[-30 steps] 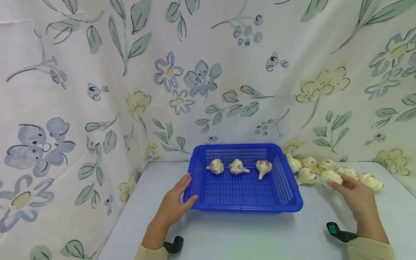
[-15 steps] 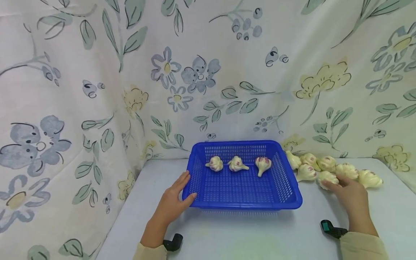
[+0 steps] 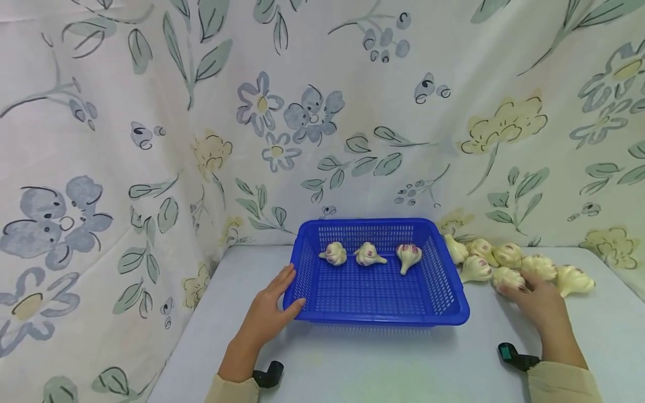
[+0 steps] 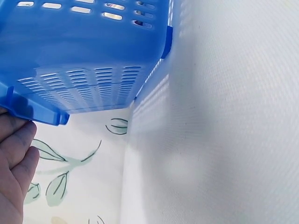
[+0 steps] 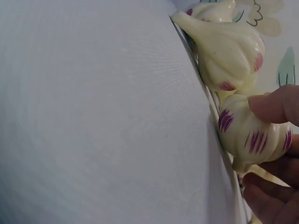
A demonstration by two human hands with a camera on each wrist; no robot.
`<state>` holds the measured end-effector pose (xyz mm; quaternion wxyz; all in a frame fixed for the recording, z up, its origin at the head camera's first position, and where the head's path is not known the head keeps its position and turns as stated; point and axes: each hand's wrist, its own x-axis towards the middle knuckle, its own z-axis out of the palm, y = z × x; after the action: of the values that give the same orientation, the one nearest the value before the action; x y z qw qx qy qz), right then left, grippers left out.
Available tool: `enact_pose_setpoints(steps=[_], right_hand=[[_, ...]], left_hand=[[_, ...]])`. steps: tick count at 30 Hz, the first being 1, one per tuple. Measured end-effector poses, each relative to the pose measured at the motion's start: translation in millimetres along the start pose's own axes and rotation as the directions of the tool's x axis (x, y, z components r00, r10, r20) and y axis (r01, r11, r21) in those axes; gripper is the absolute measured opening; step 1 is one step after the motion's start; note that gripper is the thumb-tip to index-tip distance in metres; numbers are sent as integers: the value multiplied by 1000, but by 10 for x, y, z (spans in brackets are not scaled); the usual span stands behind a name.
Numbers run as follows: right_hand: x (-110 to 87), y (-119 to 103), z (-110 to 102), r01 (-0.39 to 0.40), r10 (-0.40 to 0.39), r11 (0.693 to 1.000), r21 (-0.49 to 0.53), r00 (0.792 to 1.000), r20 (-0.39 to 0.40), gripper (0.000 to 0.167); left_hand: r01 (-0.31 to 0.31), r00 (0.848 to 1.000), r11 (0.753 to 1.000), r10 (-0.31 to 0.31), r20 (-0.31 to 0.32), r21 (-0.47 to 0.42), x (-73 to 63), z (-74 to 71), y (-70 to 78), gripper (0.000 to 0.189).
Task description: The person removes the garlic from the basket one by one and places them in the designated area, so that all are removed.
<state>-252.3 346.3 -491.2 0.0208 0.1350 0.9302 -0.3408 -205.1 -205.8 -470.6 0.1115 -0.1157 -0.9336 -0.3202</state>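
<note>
Left hand (image 3: 267, 314) – outstretched, touching blue basket (image 3: 373, 319) | right hand (image 3: 541, 305) – gripping garlic bulb (image 3: 506, 277)

Smooth plastic basket (image 3: 373, 321); glossy garlic (image 5: 254, 137); cloth backdrop (image 3: 342, 196).

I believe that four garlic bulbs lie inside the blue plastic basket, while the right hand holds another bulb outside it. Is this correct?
Not four: the head view shows three garlic bulbs inside the blue plastic basket. The right hand does hold another bulb outside it.
</note>
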Motion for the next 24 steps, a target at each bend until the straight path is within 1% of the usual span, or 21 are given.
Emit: enact_pose_setpoints(steps=[3,8,11,15,24], right_hand=[[8,15,11,1,-1,1000,1,1000,-13,91],[9,45,53,24,-24,1000,3,996,-87,89],[9,41,73,27,-25,1000,13,993,-115,89],[10,19,83,28,-25,999,26,992,-120,90],[9,45,113,27,-22,999,47,994,-104,92]], left_hand=[[3,1000,1000,-3,3,-1,6,0,5,72],[6,1000,1000,-6,2,4,8,-4,12,72],[9,1000,1000,-9,0,3,7,-5,12,72],[10,1000,1000,-10,0,0,7,-2,6,72],[5,1000,1000,-5,-2,-3,-2,-2,4,71]])
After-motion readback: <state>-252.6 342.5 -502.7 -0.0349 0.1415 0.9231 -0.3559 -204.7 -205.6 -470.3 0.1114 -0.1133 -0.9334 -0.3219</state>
